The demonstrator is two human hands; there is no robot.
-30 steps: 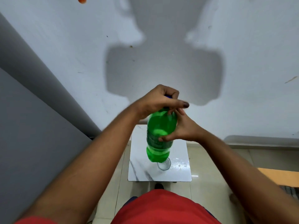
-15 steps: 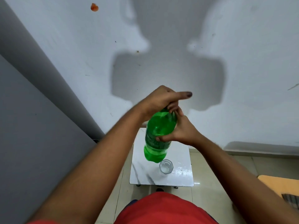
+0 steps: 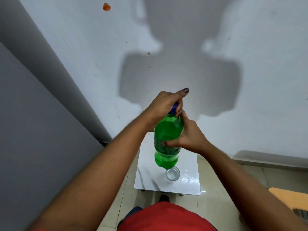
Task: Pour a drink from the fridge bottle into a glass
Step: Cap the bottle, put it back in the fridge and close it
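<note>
The green bottle (image 3: pixel 167 140) is held above the small marble table (image 3: pixel 150 179), its long axis running 6 to 12 o'clock, cap end at 12. The left hand (image 3: pixel 164 105) pinches the blue cap (image 3: pixel 173 109), forefinger extended; the right hand (image 3: pixel 188 137) wraps the shoulder from 3 o'clock. An empty glass (image 3: pixel 172 175) stands at 6 o'clock.

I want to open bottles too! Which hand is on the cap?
The left hand: its fingers wrap the blue cap. The right hand grips the green bottle lower down.
</note>
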